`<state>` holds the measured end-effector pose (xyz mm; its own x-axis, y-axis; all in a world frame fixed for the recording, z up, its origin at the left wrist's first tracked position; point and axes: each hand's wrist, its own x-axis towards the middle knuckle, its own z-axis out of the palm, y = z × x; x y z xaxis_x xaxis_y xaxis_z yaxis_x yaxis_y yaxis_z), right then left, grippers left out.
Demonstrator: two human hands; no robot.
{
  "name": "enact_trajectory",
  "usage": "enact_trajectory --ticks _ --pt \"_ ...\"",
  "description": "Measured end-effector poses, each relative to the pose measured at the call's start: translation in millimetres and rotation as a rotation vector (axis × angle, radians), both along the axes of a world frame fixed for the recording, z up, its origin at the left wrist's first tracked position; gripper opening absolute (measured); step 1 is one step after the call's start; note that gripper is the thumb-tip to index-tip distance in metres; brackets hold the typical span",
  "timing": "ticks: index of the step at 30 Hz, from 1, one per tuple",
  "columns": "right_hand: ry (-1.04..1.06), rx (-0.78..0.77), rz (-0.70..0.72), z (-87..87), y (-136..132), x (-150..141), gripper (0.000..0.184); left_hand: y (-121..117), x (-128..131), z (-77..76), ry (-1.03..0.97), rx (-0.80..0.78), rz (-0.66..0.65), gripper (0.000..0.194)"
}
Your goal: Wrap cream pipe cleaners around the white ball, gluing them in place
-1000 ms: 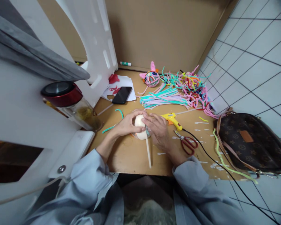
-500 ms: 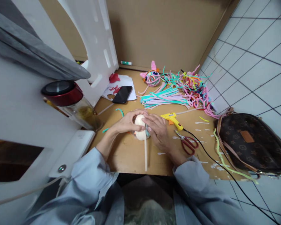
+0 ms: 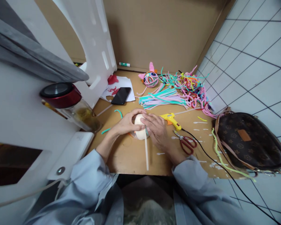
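Both the left hand [image 3: 127, 122] and the right hand [image 3: 157, 129] have their fingers clamped on a cream ball [image 3: 138, 120] near the middle of the worktop [image 3: 127, 157], from nine and three o'clock. From the ball, a pale strip [image 3: 147, 154] runs toward six o'clock; a yellow glue gun [image 3: 171, 119] lies toward three, red-handled scissors [image 3: 183, 139] toward four.

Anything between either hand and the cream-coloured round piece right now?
Nothing visible: the left hand and right hand both touch the cream-coloured round piece. A pale strip runs out on the near side; the yellow glue gun lies beyond the right hand.
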<state>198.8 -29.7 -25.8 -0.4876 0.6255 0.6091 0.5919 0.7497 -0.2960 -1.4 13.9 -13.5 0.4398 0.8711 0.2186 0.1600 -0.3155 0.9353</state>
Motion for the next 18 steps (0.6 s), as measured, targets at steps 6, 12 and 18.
enact_trajectory --ticks 6,12,18 --pt "0.044 -0.091 0.006 0.0 4 1 0.042 -7 4 -0.6 -0.022 0.134 0.087 0.053" --pt "0.165 -0.174 0.109 1.5 7 0 0.043 -12 4 -0.8 -0.009 0.24 0.137 0.048" --pt "0.251 -0.22 0.117 -0.3 7 -1 0.042 -13 9 -5.8 -0.146 0.213 0.121 0.06"
